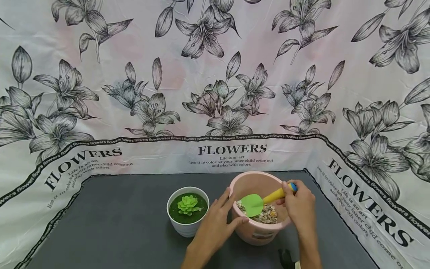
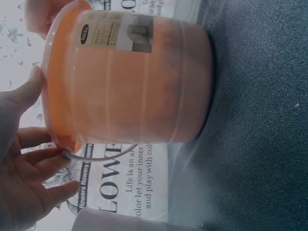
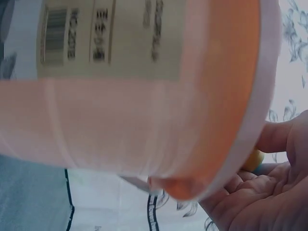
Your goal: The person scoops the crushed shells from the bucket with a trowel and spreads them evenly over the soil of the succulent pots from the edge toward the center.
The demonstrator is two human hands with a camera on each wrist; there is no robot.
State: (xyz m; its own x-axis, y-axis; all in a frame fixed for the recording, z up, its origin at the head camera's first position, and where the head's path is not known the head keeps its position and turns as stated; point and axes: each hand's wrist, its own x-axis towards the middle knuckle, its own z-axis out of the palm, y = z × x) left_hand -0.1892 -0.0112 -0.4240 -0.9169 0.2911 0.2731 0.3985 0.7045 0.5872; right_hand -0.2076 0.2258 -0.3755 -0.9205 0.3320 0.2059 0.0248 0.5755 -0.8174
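A light pink bucket stands on the dark tabletop with small mixed pebbles inside. My left hand holds its rim at the left, the thumb on the near edge and the fingers spread along the side. With my right hand I grip the yellow handle of a toy trowel over the right rim. Its green blade lies tilted at the pebbles, and the handle's end is blue. In the right wrist view the bucket wall covers the blade.
Left of the bucket is a white pot with a green succulent, close to my left forearm. A flower-printed cloth rises behind and along both sides of the dark tabletop. The bucket's thin handle hangs at its side.
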